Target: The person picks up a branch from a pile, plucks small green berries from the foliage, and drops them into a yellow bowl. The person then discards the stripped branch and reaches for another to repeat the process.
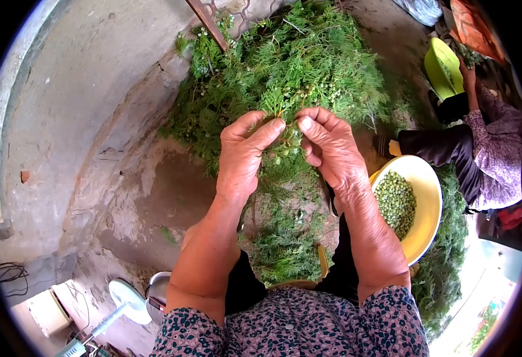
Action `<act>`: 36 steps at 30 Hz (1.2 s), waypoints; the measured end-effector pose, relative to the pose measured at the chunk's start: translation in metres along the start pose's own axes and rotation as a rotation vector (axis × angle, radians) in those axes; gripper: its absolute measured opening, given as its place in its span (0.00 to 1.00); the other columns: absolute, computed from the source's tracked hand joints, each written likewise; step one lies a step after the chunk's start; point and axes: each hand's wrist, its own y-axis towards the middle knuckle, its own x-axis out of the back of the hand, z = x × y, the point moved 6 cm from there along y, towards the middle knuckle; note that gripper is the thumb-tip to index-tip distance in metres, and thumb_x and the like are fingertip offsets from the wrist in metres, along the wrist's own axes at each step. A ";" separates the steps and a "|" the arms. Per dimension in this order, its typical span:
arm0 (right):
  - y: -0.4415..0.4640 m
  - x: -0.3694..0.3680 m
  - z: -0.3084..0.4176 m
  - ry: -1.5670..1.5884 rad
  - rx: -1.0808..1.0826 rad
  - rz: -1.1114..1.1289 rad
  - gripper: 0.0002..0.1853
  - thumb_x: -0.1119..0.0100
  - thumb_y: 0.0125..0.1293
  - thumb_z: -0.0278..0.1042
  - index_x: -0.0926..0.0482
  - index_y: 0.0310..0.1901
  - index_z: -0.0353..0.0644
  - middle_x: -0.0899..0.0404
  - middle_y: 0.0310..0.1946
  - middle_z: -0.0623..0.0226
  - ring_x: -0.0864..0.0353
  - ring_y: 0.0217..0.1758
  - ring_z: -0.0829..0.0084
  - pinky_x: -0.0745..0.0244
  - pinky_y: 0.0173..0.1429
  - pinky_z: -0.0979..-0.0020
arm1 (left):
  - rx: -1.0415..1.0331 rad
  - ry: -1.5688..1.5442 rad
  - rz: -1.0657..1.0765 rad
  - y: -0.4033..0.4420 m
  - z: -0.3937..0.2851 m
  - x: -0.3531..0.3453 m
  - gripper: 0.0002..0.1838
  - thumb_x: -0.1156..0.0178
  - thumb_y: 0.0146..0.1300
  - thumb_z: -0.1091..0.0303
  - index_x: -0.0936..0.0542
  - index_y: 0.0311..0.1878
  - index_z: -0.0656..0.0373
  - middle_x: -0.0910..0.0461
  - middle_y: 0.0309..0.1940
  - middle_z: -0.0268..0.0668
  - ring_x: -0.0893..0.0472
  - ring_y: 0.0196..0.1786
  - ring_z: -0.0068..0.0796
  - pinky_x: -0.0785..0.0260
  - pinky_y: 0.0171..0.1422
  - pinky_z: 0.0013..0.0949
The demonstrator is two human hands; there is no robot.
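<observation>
Left hand (242, 150) and right hand (335, 150) pinch a sprig (289, 135), heaped greenery (314, 56) ahead, a yellow basin (429, 202) at right.

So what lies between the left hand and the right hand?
In the head view, a green sprig with small round fruits shows between left hand and right hand.

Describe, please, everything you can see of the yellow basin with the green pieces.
The yellow basin is round, smooth and plastic-looking, with a sloping wall. It sits open side up, beside the person's right forearm, which hides part of its edge; whether they touch is unclear. Small, roundish green pieces lie inside, while the right-hand wall shows bare. Foliage lies past its right side.
</observation>
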 end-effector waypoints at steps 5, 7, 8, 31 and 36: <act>-0.001 -0.003 0.009 -0.235 0.057 -0.070 0.08 0.40 0.60 0.34 0.23 0.34 0.38 0.30 0.19 0.77 0.36 0.17 0.86 0.44 0.18 0.84 | 0.063 0.076 0.076 0.002 0.001 -0.003 0.05 0.36 0.53 0.74 0.20 0.33 0.64 0.22 0.26 0.29 0.27 0.28 0.13 0.36 0.33 0.20; 0.002 -0.003 0.010 -0.301 0.109 -0.052 0.08 0.40 0.60 0.34 0.23 0.33 0.37 0.30 0.18 0.77 0.36 0.17 0.87 0.41 0.20 0.83 | 0.040 0.192 0.086 0.001 -0.001 -0.004 0.04 0.36 0.53 0.75 0.20 0.31 0.64 0.23 0.25 0.28 0.28 0.28 0.13 0.37 0.32 0.20; 0.002 -0.005 0.012 -0.359 0.144 -0.044 0.09 0.40 0.60 0.34 0.23 0.34 0.37 0.30 0.19 0.77 0.36 0.18 0.87 0.40 0.21 0.83 | 0.045 0.195 0.083 0.002 -0.001 -0.003 0.04 0.36 0.53 0.75 0.20 0.31 0.64 0.23 0.25 0.28 0.28 0.28 0.13 0.37 0.32 0.20; -0.001 -0.002 -0.005 -0.083 -0.058 -0.009 0.10 0.37 0.57 0.35 0.23 0.35 0.38 0.28 0.20 0.75 0.34 0.16 0.85 0.46 0.16 0.85 | -0.105 0.017 0.027 0.000 -0.002 -0.003 0.05 0.38 0.56 0.74 0.22 0.34 0.64 0.22 0.28 0.30 0.26 0.30 0.14 0.34 0.32 0.18; -0.001 -0.002 -0.002 -0.201 -0.002 -0.042 0.11 0.38 0.58 0.35 0.23 0.36 0.37 0.31 0.18 0.76 0.37 0.16 0.86 0.48 0.16 0.84 | -0.102 0.180 0.112 0.000 -0.003 -0.003 0.04 0.37 0.55 0.74 0.22 0.31 0.64 0.22 0.27 0.30 0.26 0.29 0.14 0.33 0.32 0.19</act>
